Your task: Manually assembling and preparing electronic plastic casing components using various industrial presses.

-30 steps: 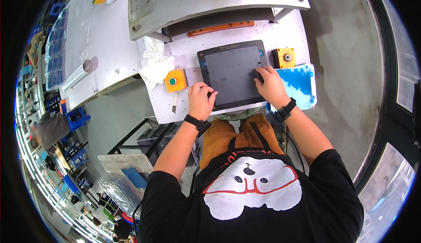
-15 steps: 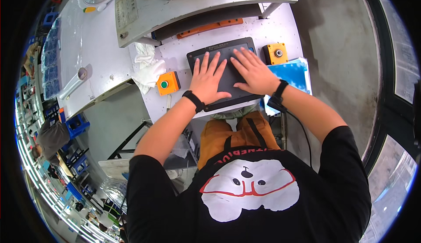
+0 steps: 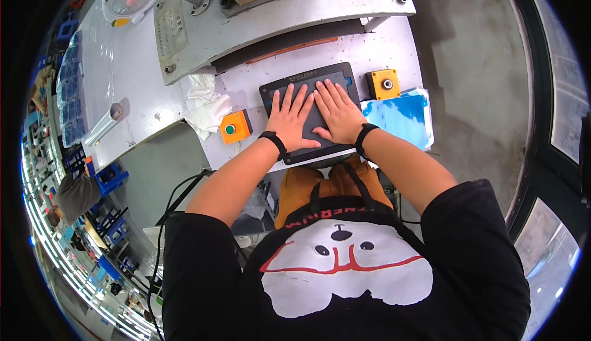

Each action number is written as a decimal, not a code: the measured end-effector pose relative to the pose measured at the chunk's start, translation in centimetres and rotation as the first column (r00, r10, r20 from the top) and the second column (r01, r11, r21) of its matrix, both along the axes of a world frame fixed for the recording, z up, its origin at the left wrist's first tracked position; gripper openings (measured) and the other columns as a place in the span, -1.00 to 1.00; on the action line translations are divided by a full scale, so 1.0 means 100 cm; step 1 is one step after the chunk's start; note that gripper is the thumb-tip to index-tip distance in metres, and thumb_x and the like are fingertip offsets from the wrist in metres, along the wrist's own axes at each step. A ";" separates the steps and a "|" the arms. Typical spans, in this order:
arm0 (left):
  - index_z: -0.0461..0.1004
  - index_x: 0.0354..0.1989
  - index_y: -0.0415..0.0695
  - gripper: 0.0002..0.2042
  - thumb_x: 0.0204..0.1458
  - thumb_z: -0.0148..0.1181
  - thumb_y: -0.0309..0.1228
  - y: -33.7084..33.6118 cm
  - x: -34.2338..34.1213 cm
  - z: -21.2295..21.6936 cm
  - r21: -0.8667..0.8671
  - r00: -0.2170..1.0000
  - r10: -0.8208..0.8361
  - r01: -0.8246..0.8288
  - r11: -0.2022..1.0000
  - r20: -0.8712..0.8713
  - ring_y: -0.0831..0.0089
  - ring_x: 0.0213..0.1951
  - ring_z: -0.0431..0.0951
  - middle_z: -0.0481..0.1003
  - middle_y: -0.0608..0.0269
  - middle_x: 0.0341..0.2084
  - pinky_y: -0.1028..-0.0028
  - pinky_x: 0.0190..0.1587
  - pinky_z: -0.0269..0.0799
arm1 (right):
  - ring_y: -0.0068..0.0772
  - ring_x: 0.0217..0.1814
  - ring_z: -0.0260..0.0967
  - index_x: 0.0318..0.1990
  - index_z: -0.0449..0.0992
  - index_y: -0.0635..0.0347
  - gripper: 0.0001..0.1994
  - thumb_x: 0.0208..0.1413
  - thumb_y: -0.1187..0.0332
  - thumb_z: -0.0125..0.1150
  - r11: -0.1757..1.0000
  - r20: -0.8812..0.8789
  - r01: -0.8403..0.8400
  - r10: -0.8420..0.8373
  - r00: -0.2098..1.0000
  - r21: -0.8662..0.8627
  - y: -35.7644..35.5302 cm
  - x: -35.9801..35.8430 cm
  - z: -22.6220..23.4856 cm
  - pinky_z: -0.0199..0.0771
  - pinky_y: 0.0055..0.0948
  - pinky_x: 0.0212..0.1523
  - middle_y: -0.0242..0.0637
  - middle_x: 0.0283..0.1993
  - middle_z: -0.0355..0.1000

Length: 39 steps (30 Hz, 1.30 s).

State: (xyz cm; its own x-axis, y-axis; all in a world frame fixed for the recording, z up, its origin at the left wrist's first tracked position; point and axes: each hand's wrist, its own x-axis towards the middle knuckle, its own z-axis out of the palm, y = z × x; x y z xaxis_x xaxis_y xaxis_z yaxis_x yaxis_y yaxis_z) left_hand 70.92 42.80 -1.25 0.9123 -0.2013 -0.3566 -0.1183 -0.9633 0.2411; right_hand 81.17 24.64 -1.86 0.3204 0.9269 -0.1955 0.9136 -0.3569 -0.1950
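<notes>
A dark, flat rectangular plate with a raised rim [image 3: 278, 88] lies on the white bench in front of me. My left hand [image 3: 289, 120] rests flat on its left half, fingers spread and pointing away from me. Beside it, my right hand [image 3: 337, 114] lies flat on the right half, fingers stretched out. Neither hand grips anything. The two index fingers are close together near the plate's middle. Small blue patches show at the plate's upper right corner. Much of its surface is hidden under my palms.
A heavy press frame [image 3: 258, 27] stands just beyond the plate. Yellow button boxes flank it: a green-button one [image 3: 235, 127] on the left, another [image 3: 384, 85] on the right. White cloth [image 3: 206, 104] lies at left, blue-and-white sheets [image 3: 403, 118] at right. A clear roll [image 3: 115, 112] lies farther left.
My right hand has slid left and toward me, closer to the left hand. My left hand stays flat on the plate. The view has shifted slightly, showing more of the press top.
</notes>
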 end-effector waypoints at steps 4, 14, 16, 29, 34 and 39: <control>-0.09 0.44 -0.16 0.21 -0.29 0.15 0.46 -0.001 0.002 0.001 0.000 0.999 0.005 -0.005 1.000 -0.045 -0.11 0.45 -0.34 -0.20 -0.03 0.44 -0.18 0.38 -0.44 | 0.16 0.56 -0.33 0.35 0.09 0.42 -0.13 0.15 -0.21 -0.08 1.000 -0.041 0.004 -0.004 0.999 -0.013 0.000 -0.001 0.002 -0.38 -0.01 0.50 0.14 0.49 -0.14; -0.06 0.43 -0.16 0.21 -0.31 0.18 0.45 -0.006 0.004 0.010 0.042 1.000 0.011 -0.011 0.999 0.003 -0.10 0.45 -0.30 -0.19 0.00 0.45 -0.15 0.39 -0.41 | 0.21 0.54 -0.28 0.35 0.07 0.42 -0.11 0.08 -0.17 0.06 0.996 -0.028 0.026 -0.024 0.999 0.082 -0.005 -0.002 0.000 -0.28 0.00 0.49 0.13 0.48 -0.11; -0.06 0.44 -0.14 0.19 -0.30 0.21 0.41 -0.005 0.003 0.010 0.061 0.999 0.027 -0.029 0.998 0.033 -0.07 0.45 -0.28 -0.19 0.01 0.45 -0.12 0.40 -0.37 | 0.13 0.56 -0.33 0.38 0.04 0.38 -0.10 0.12 -0.24 -0.05 1.000 0.049 0.015 -0.016 0.999 0.021 -0.001 -0.003 0.001 -0.34 -0.05 0.50 0.08 0.50 -0.14; 0.48 -0.20 -0.26 -0.75 0.14 0.18 -0.29 -0.043 -0.356 -0.037 -0.429 0.101 0.975 -0.903 0.006 -0.198 0.28 -0.26 0.57 0.58 0.04 -0.31 0.35 -0.14 0.45 | 0.01 -0.10 0.45 -0.21 0.54 0.20 -0.71 0.05 0.16 0.27 0.965 -0.449 0.229 -0.149 0.881 0.129 0.016 -0.065 0.042 0.46 -0.19 -0.04 -0.09 -0.22 0.51; 0.59 -0.32 -0.16 -0.68 0.08 0.10 -0.14 -0.129 -0.561 -0.139 0.075 0.392 0.793 -0.876 0.477 -0.466 -0.10 -0.18 0.56 0.57 -0.11 -0.31 0.13 -0.11 0.45 | 0.05 -0.10 0.45 -0.23 0.54 0.22 -0.65 0.14 0.07 0.16 0.959 -0.346 0.258 -0.282 0.895 -0.114 0.072 -0.101 0.027 0.46 -0.09 -0.06 0.00 -0.20 0.50; 0.61 -0.35 -0.16 -0.65 0.00 0.12 -0.10 -0.111 -0.595 -0.156 0.025 0.199 0.789 -0.965 0.262 -0.581 -0.13 -0.17 0.56 0.57 -0.14 -0.30 0.13 -0.11 0.47 | 0.12 -0.10 0.44 -0.28 0.55 0.25 -0.69 0.15 0.19 0.00 0.951 -0.300 0.284 -0.309 0.902 -0.125 0.077 -0.100 0.022 0.44 -0.04 -0.04 0.06 -0.21 0.51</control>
